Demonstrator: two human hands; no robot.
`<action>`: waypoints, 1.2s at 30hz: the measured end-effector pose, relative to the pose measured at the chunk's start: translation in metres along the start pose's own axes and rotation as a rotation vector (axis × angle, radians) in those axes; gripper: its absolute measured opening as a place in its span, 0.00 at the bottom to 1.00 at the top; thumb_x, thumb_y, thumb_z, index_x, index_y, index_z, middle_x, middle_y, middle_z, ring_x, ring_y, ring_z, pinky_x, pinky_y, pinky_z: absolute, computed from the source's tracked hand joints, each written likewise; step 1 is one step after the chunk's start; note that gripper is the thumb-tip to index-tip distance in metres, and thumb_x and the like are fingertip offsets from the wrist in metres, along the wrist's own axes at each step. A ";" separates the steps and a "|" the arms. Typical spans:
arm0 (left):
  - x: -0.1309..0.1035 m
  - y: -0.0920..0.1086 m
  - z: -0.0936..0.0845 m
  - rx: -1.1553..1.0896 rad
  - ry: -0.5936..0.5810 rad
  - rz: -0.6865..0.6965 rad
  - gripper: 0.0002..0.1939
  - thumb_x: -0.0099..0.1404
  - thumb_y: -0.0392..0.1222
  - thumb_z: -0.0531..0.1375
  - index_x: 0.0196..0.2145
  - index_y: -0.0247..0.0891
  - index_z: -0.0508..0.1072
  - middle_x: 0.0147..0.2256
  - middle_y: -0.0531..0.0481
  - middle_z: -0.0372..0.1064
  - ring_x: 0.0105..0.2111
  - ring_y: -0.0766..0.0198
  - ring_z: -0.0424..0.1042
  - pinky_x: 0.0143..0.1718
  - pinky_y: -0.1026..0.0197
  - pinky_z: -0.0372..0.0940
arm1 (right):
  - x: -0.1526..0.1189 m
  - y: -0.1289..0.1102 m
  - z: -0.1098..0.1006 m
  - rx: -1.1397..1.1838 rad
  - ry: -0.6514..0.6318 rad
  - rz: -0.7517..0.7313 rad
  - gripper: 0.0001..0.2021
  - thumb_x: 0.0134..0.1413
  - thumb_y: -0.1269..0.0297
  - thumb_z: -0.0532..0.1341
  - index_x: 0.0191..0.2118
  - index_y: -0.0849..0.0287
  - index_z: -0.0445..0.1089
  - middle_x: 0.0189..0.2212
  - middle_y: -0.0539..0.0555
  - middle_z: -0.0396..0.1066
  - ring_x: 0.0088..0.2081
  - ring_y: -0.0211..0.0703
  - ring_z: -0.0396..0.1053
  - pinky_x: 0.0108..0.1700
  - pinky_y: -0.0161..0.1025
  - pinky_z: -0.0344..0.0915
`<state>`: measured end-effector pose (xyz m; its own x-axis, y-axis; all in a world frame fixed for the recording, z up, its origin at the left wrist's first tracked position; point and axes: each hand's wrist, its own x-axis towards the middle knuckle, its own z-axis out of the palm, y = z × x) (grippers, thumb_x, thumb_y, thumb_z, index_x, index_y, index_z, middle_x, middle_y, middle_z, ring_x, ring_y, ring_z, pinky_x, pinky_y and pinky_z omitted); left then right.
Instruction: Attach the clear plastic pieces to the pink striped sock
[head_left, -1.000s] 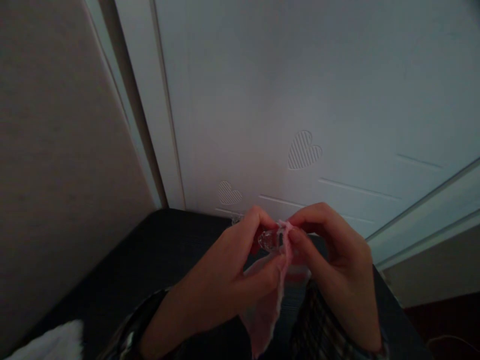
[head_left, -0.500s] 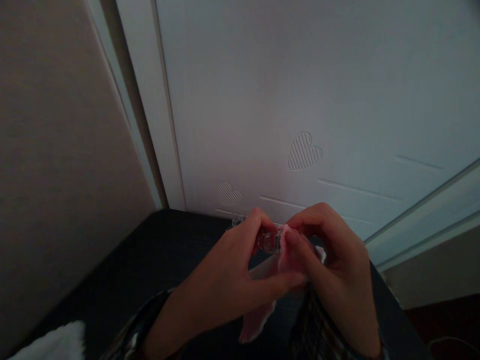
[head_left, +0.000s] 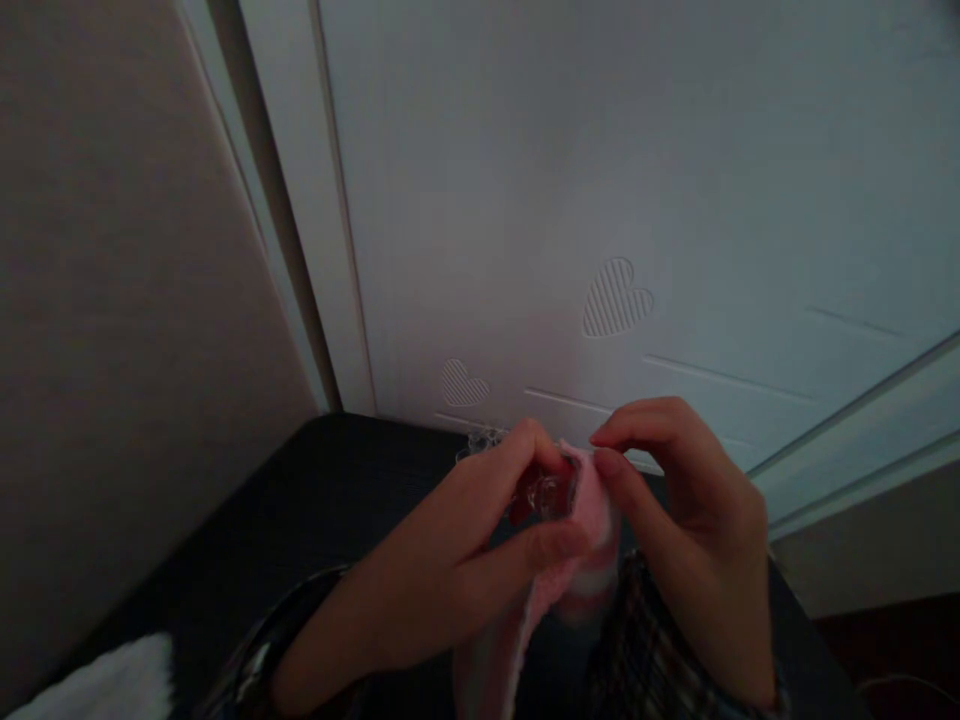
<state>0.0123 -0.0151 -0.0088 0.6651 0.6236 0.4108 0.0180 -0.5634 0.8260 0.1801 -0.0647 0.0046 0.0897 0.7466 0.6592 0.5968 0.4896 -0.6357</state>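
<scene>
A pink-and-white striped soft cloth (head_left: 592, 505) hangs down between my hands above a dark surface. My left hand (head_left: 465, 560) is closed on it, thumb in front. Within the left fingers, against the cloth's upper edge, sits a clear, shiny piece (head_left: 546, 495); its kind cannot be made out. More clear rounded parts (head_left: 486, 438) show just beyond the left knuckles. The thumb and forefinger of my right hand (head_left: 675, 500) are at the cloth's top corner and pinch it.
Under my hands is a black tabletop (head_left: 360, 500). A white panel (head_left: 480, 200) with embossed hearts rises behind it, and a beige wall (head_left: 135, 300) stands left. White fluffy fabric (head_left: 112, 685) lies at the lower left.
The cloth has been shifted and spread, so its striped part now hangs lower between my hands. My right hand has moved slightly right, toward the cloth's top corner.
</scene>
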 end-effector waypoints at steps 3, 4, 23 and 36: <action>0.000 -0.003 -0.002 -0.030 0.002 -0.034 0.09 0.66 0.49 0.56 0.40 0.43 0.64 0.33 0.57 0.63 0.32 0.67 0.62 0.32 0.64 0.57 | 0.000 -0.003 0.000 0.034 0.002 -0.037 0.06 0.58 0.73 0.58 0.36 0.56 0.69 0.36 0.50 0.66 0.41 0.40 0.65 0.42 0.39 0.61; 0.000 -0.003 -0.002 -0.041 0.008 -0.040 0.10 0.65 0.49 0.56 0.40 0.43 0.63 0.33 0.57 0.64 0.33 0.67 0.63 0.32 0.64 0.58 | 0.000 -0.004 -0.001 0.039 -0.025 -0.040 0.06 0.58 0.73 0.58 0.37 0.56 0.70 0.37 0.50 0.67 0.41 0.40 0.66 0.42 0.39 0.61; 0.009 -0.006 0.002 -0.070 0.138 -0.076 0.19 0.64 0.42 0.59 0.51 0.51 0.61 0.39 0.57 0.70 0.35 0.66 0.68 0.34 0.65 0.62 | 0.004 -0.006 -0.005 -0.019 -0.184 -0.063 0.13 0.57 0.70 0.59 0.46 0.50 0.73 0.43 0.51 0.64 0.45 0.38 0.65 0.45 0.34 0.64; 0.007 0.001 -0.005 -0.055 0.157 -0.035 0.05 0.64 0.42 0.58 0.38 0.41 0.69 0.49 0.49 0.64 0.42 0.61 0.66 0.40 0.62 0.62 | 0.004 -0.007 -0.004 0.006 -0.200 -0.113 0.14 0.56 0.70 0.61 0.48 0.51 0.69 0.47 0.50 0.68 0.49 0.41 0.65 0.51 0.37 0.63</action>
<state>0.0133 -0.0078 -0.0031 0.5398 0.7218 0.4331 -0.0045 -0.5120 0.8589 0.1793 -0.0666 0.0131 -0.1376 0.7613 0.6336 0.5890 0.5772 -0.5656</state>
